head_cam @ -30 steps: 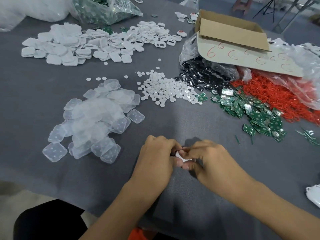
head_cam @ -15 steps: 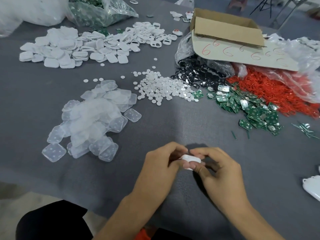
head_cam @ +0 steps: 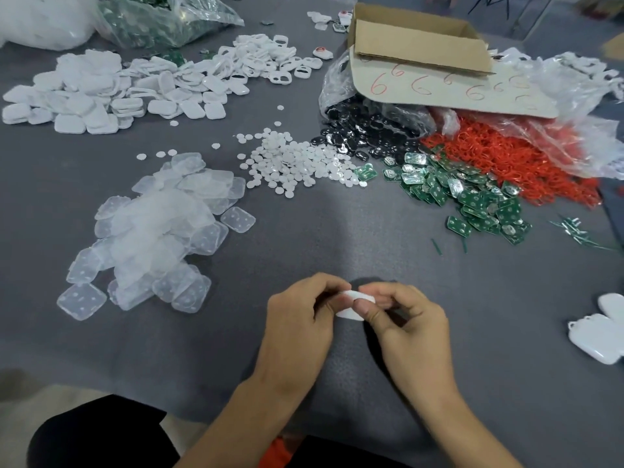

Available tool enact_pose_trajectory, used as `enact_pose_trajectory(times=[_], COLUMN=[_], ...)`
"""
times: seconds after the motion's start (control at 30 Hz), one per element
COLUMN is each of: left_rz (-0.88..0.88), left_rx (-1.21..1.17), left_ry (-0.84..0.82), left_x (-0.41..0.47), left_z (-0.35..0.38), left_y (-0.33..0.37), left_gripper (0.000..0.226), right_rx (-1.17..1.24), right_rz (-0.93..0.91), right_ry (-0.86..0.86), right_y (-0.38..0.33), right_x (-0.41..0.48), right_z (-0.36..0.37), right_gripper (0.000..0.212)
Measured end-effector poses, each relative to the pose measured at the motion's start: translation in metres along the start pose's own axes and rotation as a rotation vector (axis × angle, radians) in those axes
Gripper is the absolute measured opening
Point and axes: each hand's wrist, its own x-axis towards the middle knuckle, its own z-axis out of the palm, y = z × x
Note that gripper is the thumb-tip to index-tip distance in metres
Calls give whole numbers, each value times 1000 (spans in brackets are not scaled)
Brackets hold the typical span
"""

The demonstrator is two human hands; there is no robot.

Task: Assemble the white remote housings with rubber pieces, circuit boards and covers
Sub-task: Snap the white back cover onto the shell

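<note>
White housing (head_cam: 349,311), lower centre, now raised off the table (head_cam: 337,231). Left hand (head_cam: 297,320) and right hand (head_cam: 410,327) both keep grip clamped on it. Press-fit probably done.

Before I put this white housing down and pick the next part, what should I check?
1. Grip on small white plastic remote housing by left hand and right hand: ok.
2. Halves fully closed: cannot tell, hands hide the seam.
3. Heap of translucent square rubber pieces lies ahead on the left: ok.
4. Pile of green circuit boards lies ahead on the right: ok.
</note>
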Motion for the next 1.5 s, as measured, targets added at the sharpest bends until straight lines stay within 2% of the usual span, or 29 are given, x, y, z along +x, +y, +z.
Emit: enact_pose_trajectory(times=[0.1, 0.17, 0.27, 0.37, 0.47, 0.57, 0.77, 0.93, 1.07, 1.13, 1.23, 1.37, 1.5], left_rz=[-71, -96, -130, -122, -87, -28, -52, -72, 13, 53, 79, 103, -63], left_rx=[-172, -239, -280, -243, -222, -157, -139, -84, 70, 167, 202, 199, -11], left_ry=[-72, -116, -42, -1, -34, -19, 15, -61, -9, -34, -39, -31, -5], left_x=[-1, -3, -7, -7, -7, -10, -14, -14, -11, -10, -10, -11, -13], left_z=[-5, -7, -7, -10, -13, -11, -4, -11, -16, -17, -14, -7, -10], left_y=[0, 1, 1, 1, 0, 3, 7, 9, 7, 7, 8, 9, 4], left_gripper=[21, 28, 24, 30, 36, 38, 38, 23, 25, 31, 34, 33, 22], right_rx=[231, 251, 155, -130, -127, -233, -193, 113, -214, -304, -346, -260, -148], right_rz=[118, 131, 61, -158, -199, -260, -182, 29, -289, -342, -307, -195, -136], right_ry=[26, 13, -63, -75, -158, -155, -77, -113, -162, -185, -153, -90, 5], right_y=[2, 3, -5, -13, -18, -17, -7, -4, -13, -14, -11, -4, 2], right_x=[-2, -4, -10, -7, -2, -2, -2, -5, -4, -1, -1, -3, -9], right_z=[-1, 0, 0, -8, -11, -9, -4, -1, -8, -10, -11, -6, 0], right_gripper=[19, 16, 24, 23, 28, 28, 29, 29, 35, 30, 24, 27, 28])
